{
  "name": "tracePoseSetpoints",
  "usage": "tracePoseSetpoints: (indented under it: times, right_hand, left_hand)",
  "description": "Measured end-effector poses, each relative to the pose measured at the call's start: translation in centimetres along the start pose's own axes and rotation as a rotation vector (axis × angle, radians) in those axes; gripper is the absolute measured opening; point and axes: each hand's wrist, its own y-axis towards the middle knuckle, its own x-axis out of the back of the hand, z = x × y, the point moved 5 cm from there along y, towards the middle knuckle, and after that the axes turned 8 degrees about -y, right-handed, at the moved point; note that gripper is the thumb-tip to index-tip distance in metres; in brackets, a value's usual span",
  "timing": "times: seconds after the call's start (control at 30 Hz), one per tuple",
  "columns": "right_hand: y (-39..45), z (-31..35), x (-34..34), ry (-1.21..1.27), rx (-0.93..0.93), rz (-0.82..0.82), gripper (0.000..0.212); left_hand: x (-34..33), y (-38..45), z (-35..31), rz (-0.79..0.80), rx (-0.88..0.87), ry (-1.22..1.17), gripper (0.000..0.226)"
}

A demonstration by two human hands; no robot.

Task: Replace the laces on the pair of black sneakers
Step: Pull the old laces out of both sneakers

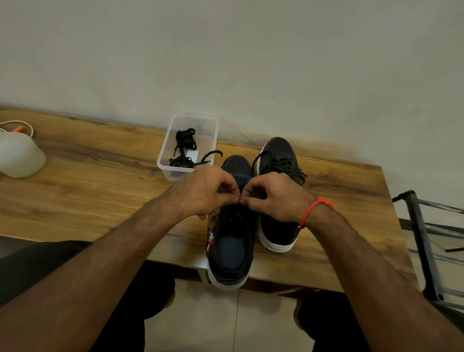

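Fingertips of left hand [201, 191] and right hand [273, 197] met, pinching lace over near sneaker [232, 245] at frame centre; heel overhung table [92, 191] edge. Risk: tug tips sneaker off.

From my end the wooden table [97, 196] ran across the middle of the frame against the wall. Sitting on it were two black sneakers [232, 245] side by side at center right, a clear plastic tub [187, 147] just up-left of them, and a white jug [14, 153] at far left.
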Motion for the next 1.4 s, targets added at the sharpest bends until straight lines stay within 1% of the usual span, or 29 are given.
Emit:
tracePoseSetpoints:
  times: [0.17,0.27,0.4,0.53,0.67,0.83,0.93,1.0,1.1,1.17,1.23,1.3,1.4]
  right_hand:
    - [0.1,0.0,-0.1,-0.005,0.001,0.008,0.010]
    - [0.2,-0.1,-0.4,-0.006,-0.002,0.016,0.007]
    - [0.3,0.0,-0.7,-0.023,0.023,0.005,0.004]
    - [0.3,0.2,-0.7,-0.107,0.051,0.014,0.005]
    - [0.0,0.7,-0.4,-0.166,0.086,-0.032,0.006]
    - [-0.3,0.5,-0.1,-0.112,0.136,-0.086,0.006]
    - [-0.2,0.3,0.0,-0.071,0.155,-0.091,0.004]
    - [0.0,0.1,0.0,-0.053,0.139,-0.088,0.004]
    - [0.2,-0.3,-0.1,-0.035,0.103,-0.086,0.004]
    - [0.2,-0.5,0.0,-0.036,0.091,-0.092,0.007]
    - [0.3,-0.5,-0.1,-0.046,0.084,-0.083,0.014]
    - [0.4,-0.5,-0.2,-0.063,0.079,-0.058,0.023]
    - [0.4,-0.6,-0.2,-0.061,0.076,-0.048,0.021]
  left_hand:
    - [0.0,0.4,0.2,0.053,0.048,-0.001,0.004]
    - [-0.1,0.4,0.2,0.060,0.094,-0.041,0.001]
    - [-0.3,0.3,0.2,0.048,0.156,-0.099,0.004]
    - [-0.7,-0.1,-0.1,0.064,0.214,-0.150,0.008]
    - [-1.0,-0.6,-0.3,0.031,0.287,-0.249,0.014]
    - [-1.4,-0.8,-0.5,-0.025,0.309,-0.256,0.017]
    - [-1.4,-0.8,-0.5,-0.043,0.307,-0.247,0.021]
    - [-1.3,-0.7,-0.4,-0.047,0.288,-0.234,0.017]
    - [-0.9,-0.6,-0.1,-0.040,0.206,-0.213,0.009]
    - [-0.6,-0.5,-0.1,-0.031,0.139,-0.212,0.013]
    - [-0.4,-0.3,-0.4,-0.034,0.073,-0.163,0.018]
    - [-0.2,-0.3,-0.8,-0.052,0.026,-0.063,0.011]
    - [-0.2,-0.2,-0.9,-0.082,0.012,0.000,0.003]
